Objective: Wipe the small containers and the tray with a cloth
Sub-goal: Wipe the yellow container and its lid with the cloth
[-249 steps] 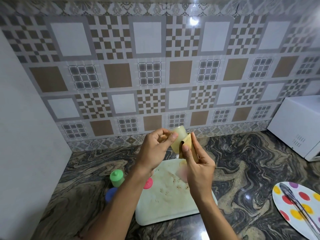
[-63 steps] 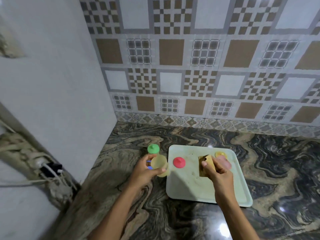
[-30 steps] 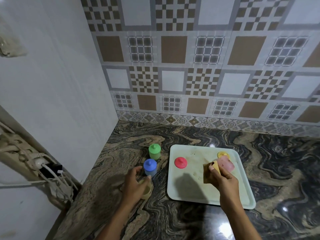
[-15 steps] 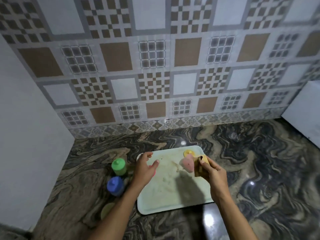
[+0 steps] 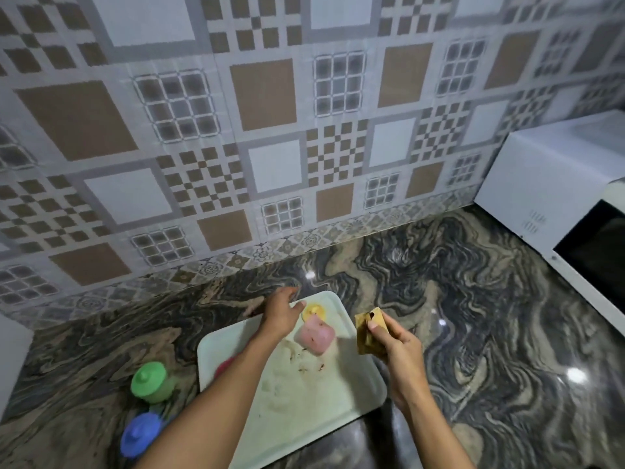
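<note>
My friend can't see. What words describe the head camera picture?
A right hand grips a yellow-brown cloth beside a dirty white tray, while the open left hand reaches over its far end near a yellow lid and pink container. A green container and a blue container stand on the counter left of it.

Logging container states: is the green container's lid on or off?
On: a knobbed lid caps the green container, beside the tray.

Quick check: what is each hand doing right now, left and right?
Left hand: open, holding nothing, over the far end of the tray.
Right hand: gripping the folded cloth.
</note>
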